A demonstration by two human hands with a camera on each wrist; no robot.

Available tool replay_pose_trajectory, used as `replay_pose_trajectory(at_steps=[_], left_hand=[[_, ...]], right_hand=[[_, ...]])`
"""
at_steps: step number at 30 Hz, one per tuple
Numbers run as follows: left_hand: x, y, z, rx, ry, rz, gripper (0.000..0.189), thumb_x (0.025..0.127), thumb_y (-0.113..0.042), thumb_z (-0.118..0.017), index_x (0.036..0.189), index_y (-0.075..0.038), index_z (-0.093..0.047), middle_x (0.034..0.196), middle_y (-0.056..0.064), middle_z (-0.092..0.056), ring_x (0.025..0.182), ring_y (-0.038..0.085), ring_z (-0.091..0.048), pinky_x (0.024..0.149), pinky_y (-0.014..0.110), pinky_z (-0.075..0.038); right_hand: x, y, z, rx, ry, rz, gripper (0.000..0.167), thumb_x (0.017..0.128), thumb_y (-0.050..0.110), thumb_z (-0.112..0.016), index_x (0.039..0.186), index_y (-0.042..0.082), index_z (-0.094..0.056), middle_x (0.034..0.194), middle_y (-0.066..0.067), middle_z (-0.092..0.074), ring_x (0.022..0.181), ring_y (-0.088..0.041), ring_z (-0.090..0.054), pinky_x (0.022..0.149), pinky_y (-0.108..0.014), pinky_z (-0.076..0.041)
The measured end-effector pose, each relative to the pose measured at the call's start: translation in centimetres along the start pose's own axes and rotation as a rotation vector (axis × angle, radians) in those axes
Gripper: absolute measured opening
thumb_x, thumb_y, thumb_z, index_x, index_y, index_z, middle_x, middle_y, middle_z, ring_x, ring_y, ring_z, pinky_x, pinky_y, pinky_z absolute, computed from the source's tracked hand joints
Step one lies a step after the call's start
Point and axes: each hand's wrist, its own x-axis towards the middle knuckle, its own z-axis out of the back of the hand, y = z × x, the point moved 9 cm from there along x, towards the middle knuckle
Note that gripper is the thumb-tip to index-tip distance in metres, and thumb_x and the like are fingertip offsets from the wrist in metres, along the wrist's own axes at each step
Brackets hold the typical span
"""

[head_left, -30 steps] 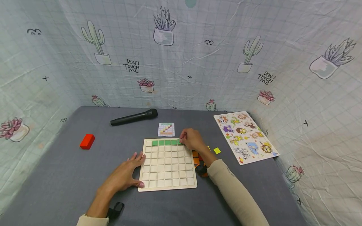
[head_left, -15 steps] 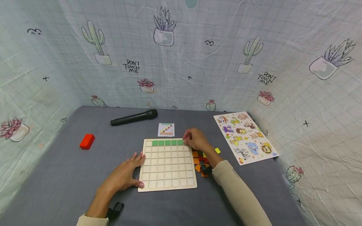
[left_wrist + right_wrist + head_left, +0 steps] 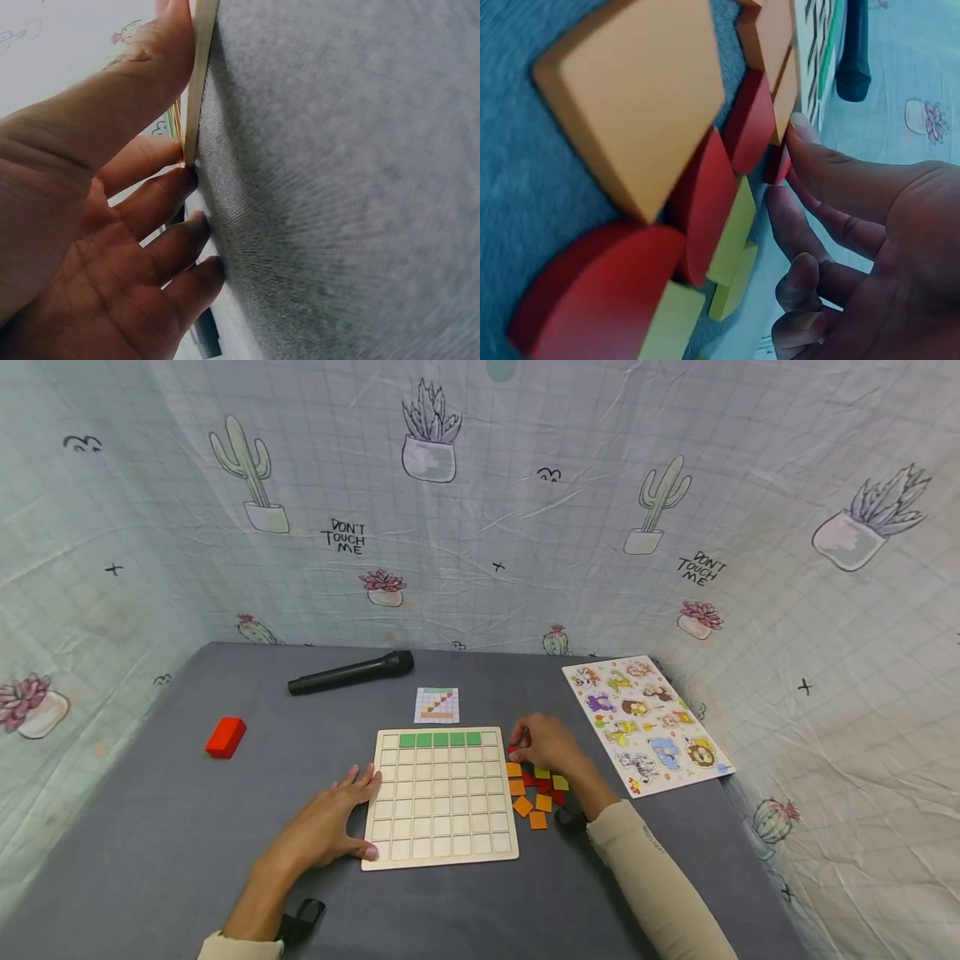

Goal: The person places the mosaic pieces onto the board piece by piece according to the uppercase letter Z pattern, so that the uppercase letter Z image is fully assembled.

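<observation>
A pale wooden grid board [image 3: 442,802] lies on the grey table, with several green square tiles [image 3: 440,740] in a row along its far edge. My left hand [image 3: 322,822] rests at the board's left side, thumb on the near corner and fingers spread along the edge. In the left wrist view those fingertips [image 3: 187,180] meet the board's edge. To the right of the board, my right hand [image 3: 546,743] pinches a small red tile [image 3: 778,163] between thumb and index finger. Beside it lie loose orange tiles [image 3: 522,807], red tiles [image 3: 751,124] and yellow tiles [image 3: 560,782].
A printed pattern card [image 3: 437,705] lies just beyond the board. Behind it to the left is a black microphone [image 3: 351,673]. A red block [image 3: 226,737] sits at far left, and an animal puzzle board [image 3: 648,727] at far right. Patterned cloth walls surround the table.
My right hand has left the right end of the green row and moved right to the loose tiles, where it now has a red one in its fingertips. The left hand stays put.
</observation>
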Motion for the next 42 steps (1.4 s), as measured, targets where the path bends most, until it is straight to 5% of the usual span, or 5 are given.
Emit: replay_pose_trajectory(at_steps=[7,18,31,42], left_hand=[[-0.1,0.0,0.0,0.002,-0.006,-0.008,0.122,0.060,-0.033,-0.102,0.161,-0.004,-0.043,0.171,0.018,-0.035,0.161,0.047,-0.027,0.126,0.068,-0.030],[-0.2,-0.3,0.3,-0.019,-0.016,-0.033,0.120,0.060,-0.033,-0.102,0.161,-0.002,-0.044,0.170,0.019,-0.037,0.160,0.049,-0.027,0.125,0.069,-0.030],[-0.4,-0.4,0.5,-0.024,-0.025,-0.047,0.119,0.061,-0.034,-0.101,0.160,-0.002,-0.044,0.170,0.019,-0.038,0.159,0.050,-0.029,0.124,0.071,-0.032],[-0.4,-0.3,0.4,-0.025,-0.021,-0.033,0.120,0.061,-0.034,-0.101,0.161,-0.003,-0.044,0.170,0.018,-0.038,0.160,0.048,-0.029,0.124,0.070,-0.031]], right_hand=[[0.2,0.4,-0.1,0.001,-0.044,0.015,0.015,0.091,0.018,-0.085,0.088,0.016,-0.071,0.078,0.001,-0.066,0.068,-0.018,-0.059,0.062,-0.032,-0.048],[-0.1,2.7,0.2,0.127,-0.082,0.108,0.002,0.099,0.014,-0.076,0.100,0.015,-0.075,0.074,-0.002,-0.065,0.062,-0.018,-0.055,0.060,-0.030,-0.045],[0.3,4.5,-1.8,0.199,-0.072,0.065,0.007,0.099,0.022,-0.077,0.097,0.018,-0.071,0.084,0.000,-0.069,0.072,-0.018,-0.061,0.065,-0.032,-0.050],[1.0,5.5,-2.9,0.111,-0.085,0.034,0.016,0.094,0.026,-0.083,0.089,0.019,-0.069,0.073,0.001,-0.064,0.062,-0.018,-0.057,0.057,-0.030,-0.043]])
